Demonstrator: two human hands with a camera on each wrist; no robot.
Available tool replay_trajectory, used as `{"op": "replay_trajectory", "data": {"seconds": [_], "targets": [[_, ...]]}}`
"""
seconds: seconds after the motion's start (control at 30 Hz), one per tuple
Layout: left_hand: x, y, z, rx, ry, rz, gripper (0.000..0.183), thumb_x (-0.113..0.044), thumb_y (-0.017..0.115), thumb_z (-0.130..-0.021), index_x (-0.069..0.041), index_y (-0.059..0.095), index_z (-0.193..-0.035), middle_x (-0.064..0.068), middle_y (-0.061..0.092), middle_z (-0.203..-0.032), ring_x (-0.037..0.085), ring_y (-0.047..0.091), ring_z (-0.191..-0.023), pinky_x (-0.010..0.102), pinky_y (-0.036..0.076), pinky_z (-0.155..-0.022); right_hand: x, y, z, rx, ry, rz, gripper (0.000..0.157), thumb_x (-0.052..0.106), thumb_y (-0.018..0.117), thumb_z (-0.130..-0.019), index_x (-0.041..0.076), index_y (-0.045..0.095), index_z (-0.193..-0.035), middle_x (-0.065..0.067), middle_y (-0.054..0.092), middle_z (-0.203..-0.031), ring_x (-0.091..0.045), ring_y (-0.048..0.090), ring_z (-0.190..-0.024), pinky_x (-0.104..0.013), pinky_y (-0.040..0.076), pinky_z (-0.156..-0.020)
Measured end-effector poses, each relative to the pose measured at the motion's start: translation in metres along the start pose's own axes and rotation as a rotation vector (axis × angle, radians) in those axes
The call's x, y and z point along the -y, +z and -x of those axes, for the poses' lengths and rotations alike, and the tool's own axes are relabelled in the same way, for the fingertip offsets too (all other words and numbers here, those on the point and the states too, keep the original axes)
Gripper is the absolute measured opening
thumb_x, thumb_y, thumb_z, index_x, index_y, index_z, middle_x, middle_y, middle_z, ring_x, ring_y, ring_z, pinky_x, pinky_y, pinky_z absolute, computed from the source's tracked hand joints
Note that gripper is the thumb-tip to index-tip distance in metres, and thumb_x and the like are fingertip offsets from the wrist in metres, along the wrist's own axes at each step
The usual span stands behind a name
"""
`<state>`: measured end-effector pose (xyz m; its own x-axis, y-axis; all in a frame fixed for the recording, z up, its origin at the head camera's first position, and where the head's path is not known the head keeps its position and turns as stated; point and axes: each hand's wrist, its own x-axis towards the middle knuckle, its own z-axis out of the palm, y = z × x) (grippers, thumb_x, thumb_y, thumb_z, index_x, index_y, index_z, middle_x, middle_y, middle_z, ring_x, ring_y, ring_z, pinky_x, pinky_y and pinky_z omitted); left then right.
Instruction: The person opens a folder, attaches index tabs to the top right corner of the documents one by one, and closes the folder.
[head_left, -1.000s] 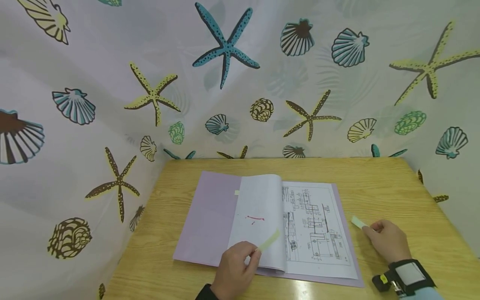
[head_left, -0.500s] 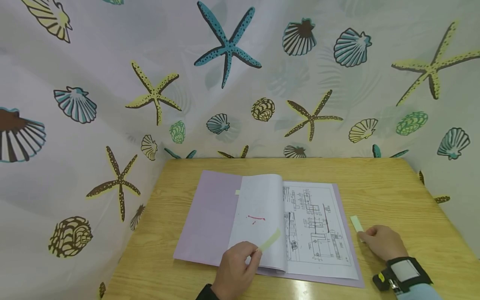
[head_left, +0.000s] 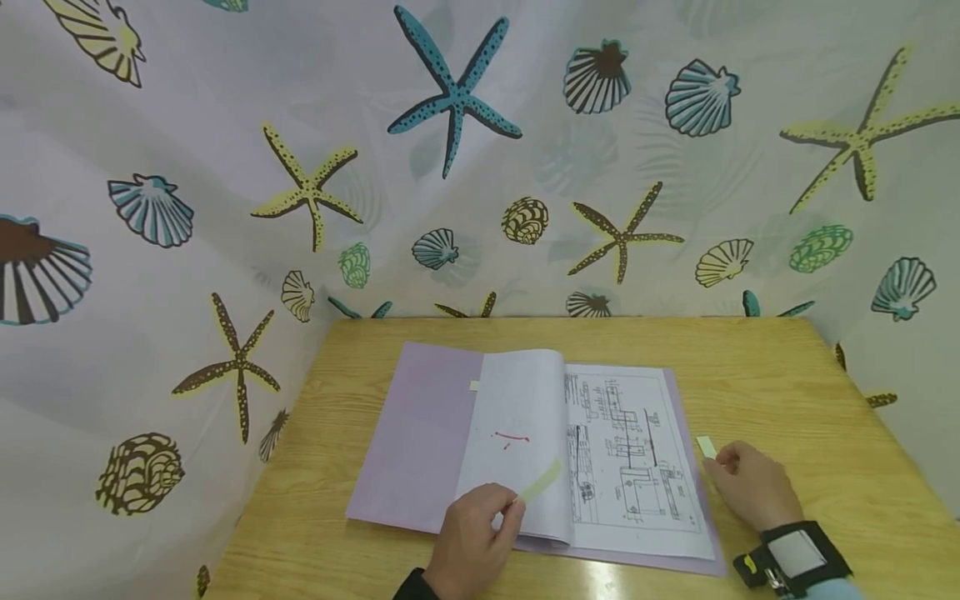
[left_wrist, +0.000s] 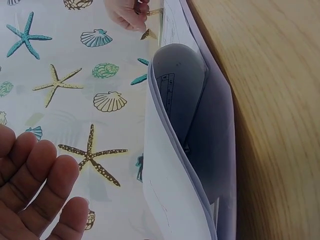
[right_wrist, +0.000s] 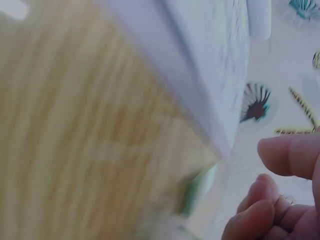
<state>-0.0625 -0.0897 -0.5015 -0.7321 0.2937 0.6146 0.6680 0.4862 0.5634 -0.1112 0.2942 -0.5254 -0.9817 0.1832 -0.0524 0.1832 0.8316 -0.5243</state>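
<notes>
A lilac folder [head_left: 416,433] lies spread on the wooden table, holding white sheets. The turned sheet [head_left: 517,392] bears red marks; the right-hand sheet [head_left: 630,450] carries a printed technical drawing. My left hand [head_left: 472,533] pinches a pale green sticky note strip [head_left: 542,482] just over the turned sheet's lower edge. By the folder's right edge, my right hand [head_left: 753,483] pinches a pale green sticky note strip [head_left: 706,447]. In the right wrist view that green piece [right_wrist: 200,192] is blurred. The left wrist view shows the sheets [left_wrist: 172,165] bulging up from the folder.
The wooden table [head_left: 757,367] extends around the folder. A white curtain [head_left: 480,200] printed with shells and starfish hangs at the back and both sides. A small pale tab [head_left: 474,386] sits at the turned sheet's left edge. My right wrist wears a camera band [head_left: 802,554].
My right hand has moved left toward the folder's edge with its sticky note strip, turning it slightly on the way. My left hand and the sheets stay where they were.
</notes>
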Motion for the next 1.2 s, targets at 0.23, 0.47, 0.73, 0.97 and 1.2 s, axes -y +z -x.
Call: {"op": "replay_trajectory", "data": {"seconds": [0.23, 0.47, 0.73, 0.97, 1.2], "targets": [[-0.007, 0.002, -0.007, 0.004, -0.019, -0.006, 0.019, -0.013, 0.057, -0.093, -0.020, 0.057, -0.075, -0.015, 0.051, -0.070, -0.002, 0.047, -0.065, 0.014, 0.043, -0.059, 0.071, 0.007, 0.025, -0.142, -0.436, -0.070, 0.017, 0.017, 0.072, -0.082, 0.016, 0.055, -0.085, 0.007, 0.052, -0.067, -0.008, 0.046, -0.056, -0.023, 0.041, -0.046], [-0.015, 0.005, -0.017, 0.029, -0.034, -0.039, 0.025, -0.015, 0.056, -0.093, -0.021, 0.053, -0.069, -0.016, 0.051, -0.066, -0.002, 0.046, -0.057, 0.010, 0.039, -0.053, 0.132, 0.012, 0.058, -0.147, -0.925, -0.263, 0.029, 0.009, 0.076, -0.075, 0.021, 0.057, -0.093, 0.014, 0.057, -0.077, 0.003, 0.050, -0.063, -0.014, 0.046, -0.054], [-0.020, 0.013, -0.025, 0.026, -0.040, -0.055, 0.026, -0.011, 0.059, -0.087, -0.022, 0.053, -0.065, -0.015, 0.052, -0.061, -0.010, 0.043, -0.058, 0.008, 0.038, -0.050, 0.162, 0.026, 0.069, -0.170, -1.118, -0.285, 0.047, 0.008, 0.078, -0.070, 0.014, 0.061, -0.114, 0.014, 0.056, -0.080, 0.001, 0.049, -0.067, -0.009, 0.043, -0.059], [-0.025, 0.016, -0.027, 0.018, -0.020, -0.052, 0.029, -0.009, 0.060, -0.082, -0.024, 0.049, -0.061, -0.018, 0.042, -0.056, -0.009, 0.033, -0.050, 0.008, 0.029, -0.045, 0.169, 0.035, 0.067, -0.144, -1.162, -0.266, 0.051, 0.005, 0.075, -0.072, 0.015, 0.059, -0.119, 0.012, 0.060, -0.084, 0.001, 0.051, -0.069, -0.010, 0.044, -0.059], [-0.026, 0.015, -0.028, -0.011, 0.022, -0.091, 0.028, -0.009, 0.062, -0.081, -0.022, 0.048, -0.061, -0.018, 0.042, -0.056, -0.007, 0.035, -0.052, 0.009, 0.030, -0.046, 0.172, 0.036, 0.065, -0.160, -1.166, -0.232, 0.046, 0.003, 0.075, -0.071, 0.014, 0.061, -0.114, 0.010, 0.063, -0.090, 0.002, 0.053, -0.072, -0.011, 0.046, -0.062]]}}
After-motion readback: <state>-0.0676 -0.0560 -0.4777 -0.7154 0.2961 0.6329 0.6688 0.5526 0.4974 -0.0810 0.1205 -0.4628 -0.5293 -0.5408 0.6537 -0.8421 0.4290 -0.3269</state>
